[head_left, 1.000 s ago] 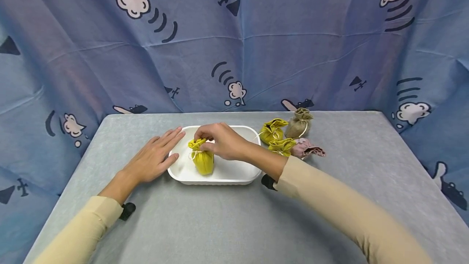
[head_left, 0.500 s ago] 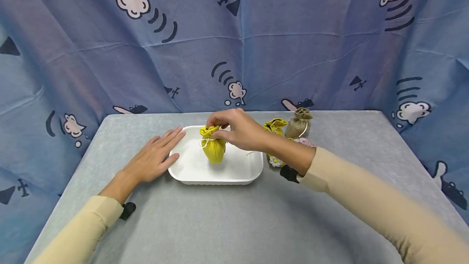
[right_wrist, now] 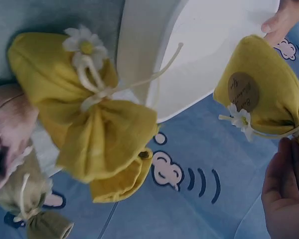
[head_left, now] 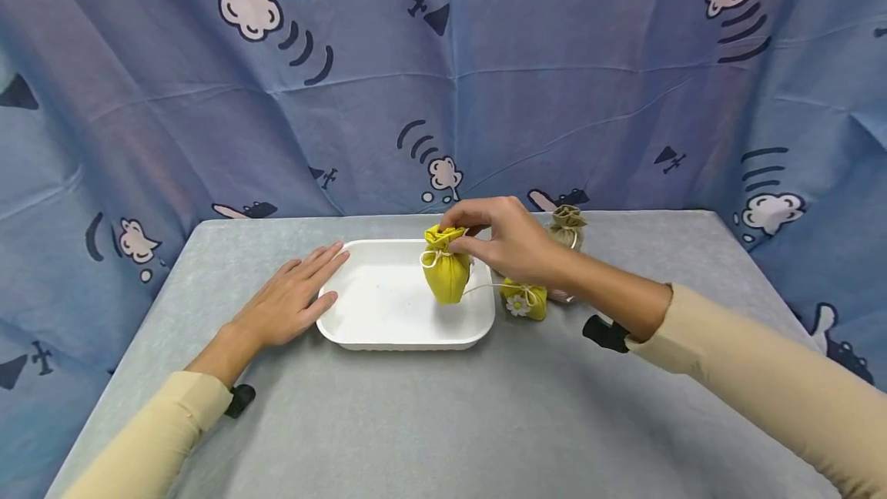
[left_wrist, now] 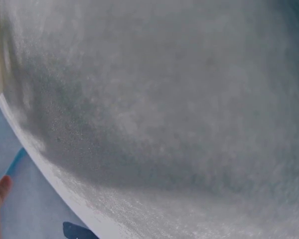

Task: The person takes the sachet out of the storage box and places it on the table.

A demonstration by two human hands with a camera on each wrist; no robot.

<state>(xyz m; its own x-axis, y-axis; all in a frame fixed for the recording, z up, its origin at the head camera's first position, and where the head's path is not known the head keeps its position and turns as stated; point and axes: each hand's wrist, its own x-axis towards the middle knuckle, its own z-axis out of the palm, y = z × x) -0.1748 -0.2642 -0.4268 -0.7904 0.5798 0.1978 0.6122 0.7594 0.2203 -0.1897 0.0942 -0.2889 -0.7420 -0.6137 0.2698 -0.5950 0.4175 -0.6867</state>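
My right hand [head_left: 509, 241] pinches a yellow drawstring pouch [head_left: 446, 276] by its gathered neck, over the right end of a white tray [head_left: 374, 299]. The right wrist view shows a white flower and a round brown label on this pouch [right_wrist: 261, 69]. My left hand [head_left: 291, 303] lies with straight fingers at the tray's left rim. Beside the tray's right end, another yellow pouch [head_left: 524, 300] with a white flower sits on the table. Behind it, an olive-brown pouch [head_left: 568, 226] is partly covered by my right hand and forearm. A pink pouch [right_wrist: 10, 132] is partly cut off in the right wrist view.
A grey cloth-covered table [head_left: 416, 422] spreads out under the tray. A blue printed curtain [head_left: 443, 98] hangs right behind its far edge. The left wrist view shows mostly the grey table surface [left_wrist: 164, 99].
My right hand has carried the yellow pouch rightward and up from the tray's left-middle part to its right end. My left hand has stayed in place.
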